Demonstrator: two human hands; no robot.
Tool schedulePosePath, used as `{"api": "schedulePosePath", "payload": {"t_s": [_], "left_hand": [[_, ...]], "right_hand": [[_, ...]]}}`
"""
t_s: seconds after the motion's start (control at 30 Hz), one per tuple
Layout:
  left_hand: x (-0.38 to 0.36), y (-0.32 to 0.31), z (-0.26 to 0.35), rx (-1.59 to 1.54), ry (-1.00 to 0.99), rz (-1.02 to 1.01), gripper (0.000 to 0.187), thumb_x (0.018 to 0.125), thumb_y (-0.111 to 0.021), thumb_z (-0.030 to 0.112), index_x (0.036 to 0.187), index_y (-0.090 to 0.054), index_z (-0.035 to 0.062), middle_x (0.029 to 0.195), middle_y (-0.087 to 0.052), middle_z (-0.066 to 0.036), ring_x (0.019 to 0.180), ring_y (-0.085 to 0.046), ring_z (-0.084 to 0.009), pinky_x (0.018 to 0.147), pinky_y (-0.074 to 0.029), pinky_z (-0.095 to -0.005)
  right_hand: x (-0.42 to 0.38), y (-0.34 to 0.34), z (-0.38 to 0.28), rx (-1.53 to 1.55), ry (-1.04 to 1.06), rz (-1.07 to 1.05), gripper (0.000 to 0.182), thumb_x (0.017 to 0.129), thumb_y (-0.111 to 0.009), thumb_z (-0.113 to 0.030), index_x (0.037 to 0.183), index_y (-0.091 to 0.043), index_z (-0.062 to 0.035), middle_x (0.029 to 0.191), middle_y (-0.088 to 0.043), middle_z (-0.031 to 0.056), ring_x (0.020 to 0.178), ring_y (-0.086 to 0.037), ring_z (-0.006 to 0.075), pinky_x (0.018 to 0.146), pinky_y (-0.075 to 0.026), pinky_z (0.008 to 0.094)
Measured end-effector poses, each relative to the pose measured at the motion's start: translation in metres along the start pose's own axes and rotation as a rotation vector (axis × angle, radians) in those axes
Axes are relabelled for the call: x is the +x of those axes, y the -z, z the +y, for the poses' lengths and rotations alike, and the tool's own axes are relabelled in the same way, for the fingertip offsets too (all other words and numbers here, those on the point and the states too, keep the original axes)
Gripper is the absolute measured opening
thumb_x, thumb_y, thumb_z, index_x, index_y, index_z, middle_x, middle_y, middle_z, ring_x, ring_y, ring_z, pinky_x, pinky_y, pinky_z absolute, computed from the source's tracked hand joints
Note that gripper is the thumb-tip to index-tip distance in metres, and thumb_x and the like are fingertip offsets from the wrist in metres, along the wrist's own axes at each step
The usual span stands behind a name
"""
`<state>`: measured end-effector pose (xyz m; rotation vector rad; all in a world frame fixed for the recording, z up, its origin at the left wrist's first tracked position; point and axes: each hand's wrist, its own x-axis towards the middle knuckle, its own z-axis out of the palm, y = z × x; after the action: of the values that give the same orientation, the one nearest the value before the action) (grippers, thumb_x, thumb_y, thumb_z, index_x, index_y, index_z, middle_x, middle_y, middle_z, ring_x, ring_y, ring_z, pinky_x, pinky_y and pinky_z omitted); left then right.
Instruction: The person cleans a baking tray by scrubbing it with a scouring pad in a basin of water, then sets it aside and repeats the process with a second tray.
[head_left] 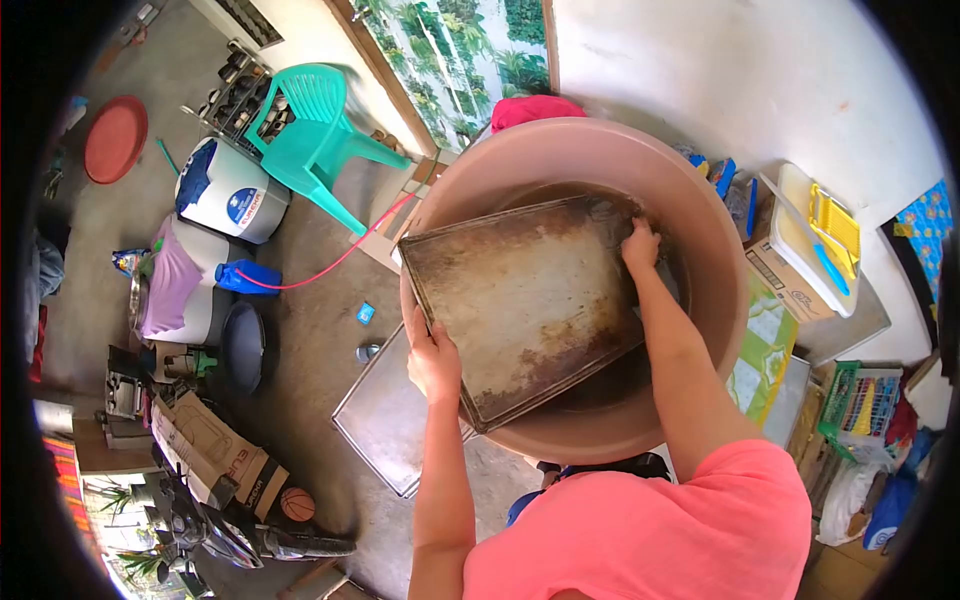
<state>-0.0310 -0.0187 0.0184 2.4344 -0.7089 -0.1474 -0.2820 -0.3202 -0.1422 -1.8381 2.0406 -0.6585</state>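
Note:
A stained, browned metal tray (525, 300) is held tilted over a large round pinkish-brown tub (700, 230). My left hand (434, 360) grips the tray's near left edge, with the thumb over the rim. At the opposite, right end, my right hand (641, 248) holds the tray near its far corner. Dark water (590, 385) shows in the tub below the tray, whose left end rests on or hangs over the tub's rim. Beside the tub on the floor lies a second, cleaner metal tray (375, 420).
Left of the tub are a green plastic chair (315, 135), a white washing machine (235, 195), a blue jug (248, 277) and a pink hose (340, 262). On the right, a yellow-and-white container (835, 230) sits on a cardboard box (785, 280). A basketball (297, 504) lies lower left.

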Motion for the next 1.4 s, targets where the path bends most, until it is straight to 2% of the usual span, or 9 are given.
{"api": "schedulePosePath", "payload": {"t_s": [0.17, 0.47, 0.53, 0.6, 0.77, 0.83, 1.07, 1.33, 1.4], "left_hand": [[-0.001, 0.002, 0.002, 0.004, -0.005, 0.006, 0.042, 0.089, -0.054, 0.028, 0.129, -0.055, 0.0150, 0.083, -0.068, -0.019, 0.077, -0.065, -0.0400, 0.069, -0.050, -0.0485], [0.001, -0.002, -0.005, -0.043, -0.037, 0.010, 0.043, 0.089, -0.056, 0.026, 0.130, -0.054, 0.0155, 0.084, -0.069, -0.017, 0.077, -0.066, -0.0375, 0.068, -0.051, -0.0470], [0.000, -0.001, -0.003, -0.032, -0.037, 0.006, 0.043, 0.089, -0.056, 0.026, 0.131, -0.054, 0.0148, 0.089, -0.069, -0.017, 0.078, -0.067, -0.0370, 0.069, -0.051, -0.0466], [0.000, -0.003, -0.006, -0.036, -0.040, 0.024, 0.043, 0.088, -0.057, 0.022, 0.130, -0.054, 0.0117, 0.089, -0.068, -0.019, 0.078, -0.066, -0.0364, 0.070, -0.050, -0.0447], [0.002, -0.007, -0.004, -0.024, -0.047, 0.041, 0.042, 0.088, -0.056, 0.019, 0.129, -0.055, 0.0079, 0.097, -0.067, -0.021, 0.085, -0.066, -0.0361, 0.073, -0.050, -0.0435], [0.003, -0.003, -0.005, -0.044, -0.023, -0.027, 0.043, 0.088, -0.057, 0.018, 0.129, -0.054, 0.0050, 0.104, -0.067, -0.020, 0.090, -0.066, -0.0360, 0.076, -0.051, -0.0440], [0.005, -0.008, -0.012, -0.057, -0.066, 0.010, 0.043, 0.088, -0.056, 0.015, 0.129, -0.053, 0.0015, 0.100, -0.067, -0.022, 0.082, -0.068, -0.0351, 0.071, -0.051, -0.0425], [-0.005, 0.009, 0.013, -0.118, -0.003, -0.066, 0.042, 0.090, -0.054, 0.009, 0.130, -0.051, -0.0023, 0.111, -0.065, -0.022, 0.096, -0.066, -0.0283, 0.081, -0.049, -0.0361], [-0.003, 0.007, 0.010, -0.124, -0.046, -0.027, 0.042, 0.090, -0.055, 0.012, 0.130, -0.052, -0.0008, 0.103, -0.066, -0.021, 0.090, -0.066, -0.0297, 0.077, -0.049, -0.0372]], "right_hand": [[-0.038, -0.014, -0.081, 0.304, 0.146, -0.089, 0.027, 0.082, -0.062, -0.012, 0.107, -0.068, -0.0067, 0.093, -0.067, 0.0208, 0.092, -0.065, 0.0362, 0.082, -0.051, 0.0435], [-0.175, 0.004, -0.201, 0.446, 0.903, -0.078, 0.036, 0.077, -0.053, -0.002, 0.111, -0.065, -0.0061, 0.120, -0.061, 0.0148, 0.107, -0.055, 0.0355, 0.082, -0.047, 0.0455], [-0.121, 0.007, -0.171, 0.392, 0.857, -0.074, 0.028, 0.085, -0.052, -0.009, 0.110, -0.064, -0.0035, 0.118, -0.062, 0.0175, 0.103, -0.058, 0.0349, 0.084, -0.048, 0.0458], [-0.097, 0.131, -0.180, 0.466, -0.167, -0.472, 0.032, 0.096, -0.044, -0.023, 0.116, -0.059, -0.0021, 0.119, -0.059, 0.0221, 0.095, -0.059, 0.0356, 0.087, -0.046, 0.0474], [-0.114, -0.011, -0.171, 0.589, 0.165, -0.289, 0.035, 0.098, -0.039, -0.026, 0.111, -0.059, -0.0008, 0.125, -0.052, 0.0259, 0.102, -0.055, 0.0373, 0.091, -0.044, 0.0459], [-0.173, -0.007, -0.197, 0.330, 0.889, -0.005, 0.030, 0.091, -0.047, -0.017, 0.115, -0.060, -0.0030, 0.117, -0.060, 0.0200, 0.101, -0.055, 0.0376, 0.087, -0.047, 0.0445], [-0.038, -0.026, -0.090, 0.050, 0.392, -0.034, 0.032, 0.086, -0.050, -0.010, 0.116, -0.062, -0.0093, 0.111, -0.060, 0.0194, 0.098, -0.055, 0.0361, 0.090, -0.046, 0.0419], [-0.164, -0.007, -0.192, 0.385, 0.891, -0.065, 0.040, 0.080, -0.049, -0.003, 0.118, -0.062, -0.0078, 0.120, -0.061, 0.0135, 0.099, -0.055, 0.0356, 0.088, -0.046, 0.0470], [-0.097, -0.054, -0.146, 0.160, 0.565, 0.004, 0.039, 0.081, -0.048, -0.003, 0.117, -0.062, -0.0068, 0.119, -0.061, 0.0148, 0.100, -0.055, 0.0360, 0.088, -0.046, 0.0478]]}}
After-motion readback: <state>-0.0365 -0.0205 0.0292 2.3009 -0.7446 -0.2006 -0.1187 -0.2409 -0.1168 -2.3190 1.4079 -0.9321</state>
